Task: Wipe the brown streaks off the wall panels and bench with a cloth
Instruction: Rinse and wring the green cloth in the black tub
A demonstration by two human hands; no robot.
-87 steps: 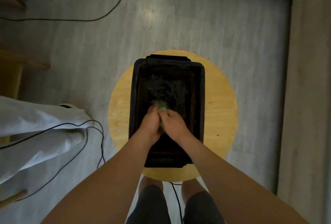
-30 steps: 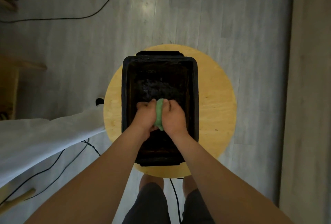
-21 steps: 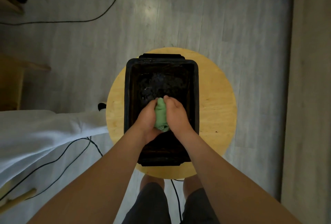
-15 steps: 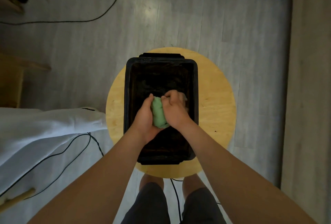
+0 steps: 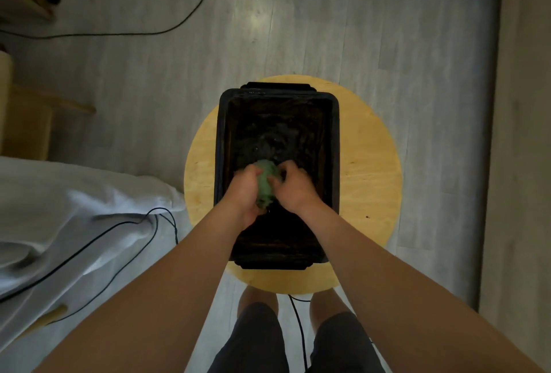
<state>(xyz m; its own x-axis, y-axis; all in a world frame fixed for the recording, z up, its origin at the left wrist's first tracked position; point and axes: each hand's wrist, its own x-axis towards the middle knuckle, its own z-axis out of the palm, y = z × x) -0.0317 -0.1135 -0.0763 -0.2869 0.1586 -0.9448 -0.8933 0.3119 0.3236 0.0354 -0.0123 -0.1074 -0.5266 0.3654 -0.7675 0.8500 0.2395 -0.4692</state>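
A bunched green cloth (image 5: 266, 183) is held over a black plastic tub (image 5: 335, 146) of dark water. My left hand (image 5: 243, 190) grips the cloth from the left and my right hand (image 5: 293, 189) grips it from the right, fingers curled round it. Part of the cloth is hidden between my palms. The tub stands on a round yellow wooden stool (image 5: 366, 181). No brown streaks, wall panels or bench show clearly from here.
White fabric (image 5: 68, 214) lies at the left with a black cable (image 5: 119, 225) across it. Another cable (image 5: 185, 19) runs over the grey floor at the top left. A wall panel (image 5: 524, 134) rises along the right. My legs (image 5: 295, 334) stand below the stool.
Both hands have kept working the cloth over the tub, twisting it; the cloth now sits slightly more upright between them. The view has shifted a little.
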